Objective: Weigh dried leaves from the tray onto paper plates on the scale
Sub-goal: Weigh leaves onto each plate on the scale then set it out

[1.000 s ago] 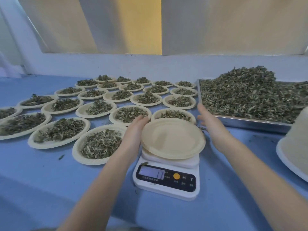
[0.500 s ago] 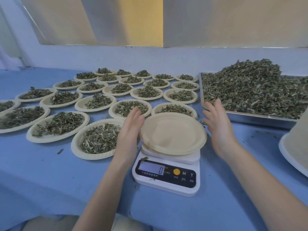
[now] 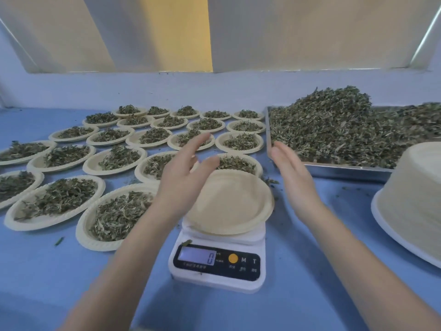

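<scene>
Surface: blue table.
Scale: one, near centre, reads 0.
Empty plate: one, on scale.
Hands: left hand, right hand, both spread, holding nothing, flanking plate.
Tray: one, far right, heaped leaves.
Filled plates: about twenty-three, left.

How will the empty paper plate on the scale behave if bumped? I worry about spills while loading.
The empty round beige paper plate probably shifts easily: it looks thin and light. It overhangs the small white digital scale, so pressing an edge could tip it.
</scene>
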`<action>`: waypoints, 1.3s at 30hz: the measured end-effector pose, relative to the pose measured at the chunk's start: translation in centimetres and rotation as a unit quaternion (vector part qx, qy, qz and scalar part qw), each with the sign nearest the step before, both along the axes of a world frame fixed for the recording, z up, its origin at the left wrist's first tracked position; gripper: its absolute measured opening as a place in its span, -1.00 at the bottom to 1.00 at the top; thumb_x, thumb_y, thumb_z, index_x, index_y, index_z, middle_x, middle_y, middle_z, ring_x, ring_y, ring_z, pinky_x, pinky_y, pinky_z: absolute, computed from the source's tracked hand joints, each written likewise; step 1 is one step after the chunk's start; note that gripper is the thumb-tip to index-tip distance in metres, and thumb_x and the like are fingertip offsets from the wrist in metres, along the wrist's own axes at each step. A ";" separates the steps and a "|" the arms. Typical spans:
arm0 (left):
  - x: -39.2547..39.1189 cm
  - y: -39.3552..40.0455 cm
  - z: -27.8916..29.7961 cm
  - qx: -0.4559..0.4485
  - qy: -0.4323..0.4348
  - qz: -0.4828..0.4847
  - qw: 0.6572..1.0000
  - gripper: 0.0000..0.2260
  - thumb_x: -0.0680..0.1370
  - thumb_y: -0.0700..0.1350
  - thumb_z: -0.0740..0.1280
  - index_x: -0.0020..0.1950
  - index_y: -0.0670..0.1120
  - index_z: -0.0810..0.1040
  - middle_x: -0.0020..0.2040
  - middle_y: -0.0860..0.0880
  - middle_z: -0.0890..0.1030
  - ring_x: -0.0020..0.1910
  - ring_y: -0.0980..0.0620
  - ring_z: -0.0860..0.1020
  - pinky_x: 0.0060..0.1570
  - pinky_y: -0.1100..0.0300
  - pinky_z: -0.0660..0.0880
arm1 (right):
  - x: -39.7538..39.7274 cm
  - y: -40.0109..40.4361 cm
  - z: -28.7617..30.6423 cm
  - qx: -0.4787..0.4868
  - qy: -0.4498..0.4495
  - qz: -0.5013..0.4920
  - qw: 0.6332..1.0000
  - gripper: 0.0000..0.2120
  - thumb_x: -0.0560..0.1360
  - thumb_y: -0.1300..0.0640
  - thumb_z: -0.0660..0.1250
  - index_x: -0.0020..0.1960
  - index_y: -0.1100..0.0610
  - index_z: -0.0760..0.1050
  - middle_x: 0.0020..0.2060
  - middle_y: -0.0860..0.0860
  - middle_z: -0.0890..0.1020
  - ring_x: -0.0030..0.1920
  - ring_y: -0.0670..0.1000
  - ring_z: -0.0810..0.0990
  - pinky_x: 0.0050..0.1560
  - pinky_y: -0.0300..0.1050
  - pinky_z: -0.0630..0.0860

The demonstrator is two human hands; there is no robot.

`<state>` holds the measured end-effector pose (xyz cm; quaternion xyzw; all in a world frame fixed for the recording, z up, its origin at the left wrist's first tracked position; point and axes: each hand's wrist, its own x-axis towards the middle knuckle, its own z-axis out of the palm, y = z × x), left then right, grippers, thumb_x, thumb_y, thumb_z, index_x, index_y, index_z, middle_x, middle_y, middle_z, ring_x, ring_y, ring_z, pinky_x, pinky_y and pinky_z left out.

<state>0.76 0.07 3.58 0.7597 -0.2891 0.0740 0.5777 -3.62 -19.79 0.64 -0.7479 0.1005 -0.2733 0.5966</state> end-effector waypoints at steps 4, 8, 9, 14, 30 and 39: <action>2.0 -8.3 3.4 0.232 -0.112 -0.070 0.964 -0.58 0.55 -0.10 0.30 0.41 0.01 0.38 0.40 0.03 0.42 0.38 0.06 0.35 0.32 0.22 0.26 | 2.0 -3.3 1.6 -0.165 0.043 -0.097 0.981 -0.53 0.55 -0.04 0.26 0.43 -0.01 0.32 0.27 -0.14 0.47 0.20 -0.29 0.45 0.13 -0.21 0.31; 4.7 -16.2 4.2 0.403 -0.143 -0.110 0.897 -0.57 0.56 -0.19 0.21 0.44 -0.06 0.33 0.36 -0.08 0.45 0.29 -0.04 0.42 0.00 0.29 0.27 | 4.4 -8.4 3.2 -0.251 0.164 -0.202 0.932 -0.52 0.55 0.05 0.23 0.43 0.17 0.31 0.37 0.15 0.40 0.36 0.14 0.37 0.27 -0.07 0.31; 5.2 -17.3 4.2 0.431 -0.135 -0.115 0.885 -0.56 0.56 -0.21 0.19 0.45 -0.07 0.32 0.36 -0.12 0.45 0.28 -0.06 0.42 0.01 0.26 0.31 | 4.8 -9.3 3.3 -0.253 0.195 -0.227 0.920 -0.54 0.54 0.05 0.22 0.40 0.19 0.34 0.34 0.18 0.41 0.34 0.18 0.38 0.26 -0.03 0.34; 9.0 -22.8 3.4 0.513 -0.104 -0.138 0.841 -0.57 0.57 -0.23 0.16 0.45 -0.20 0.25 0.35 -0.21 0.43 0.18 -0.11 0.46 -0.05 0.19 0.36 | 5.9 -15.6 1.7 -0.191 0.337 -0.352 0.852 -0.50 0.49 0.02 0.24 0.38 0.19 0.33 0.38 0.21 0.31 0.37 0.25 0.28 0.33 0.09 0.27; 13.2 -26.1 0.8 0.485 0.070 -0.140 0.860 -0.81 0.54 -0.33 0.09 0.10 -0.17 0.37 -0.26 -0.02 0.33 -0.34 0.07 0.35 -0.42 0.24 0.29 | 9.9 -19.7 2.8 -0.238 0.471 -0.286 0.800 -0.53 0.51 -0.07 0.18 0.34 0.14 0.38 0.39 0.21 0.30 0.36 0.30 0.26 0.33 0.20 0.23; 13.1 -26.4 0.0 0.350 0.195 -0.153 0.903 -0.66 0.55 -0.34 0.09 0.31 -0.20 0.33 0.15 -0.19 0.43 -0.07 -0.07 0.44 0.03 -0.01 0.53 | 11.7 -17.4 2.1 -0.263 0.467 -0.161 0.829 -0.56 0.53 -0.07 0.21 0.27 0.19 0.49 0.30 0.17 0.49 0.24 0.18 0.50 0.21 0.00 0.45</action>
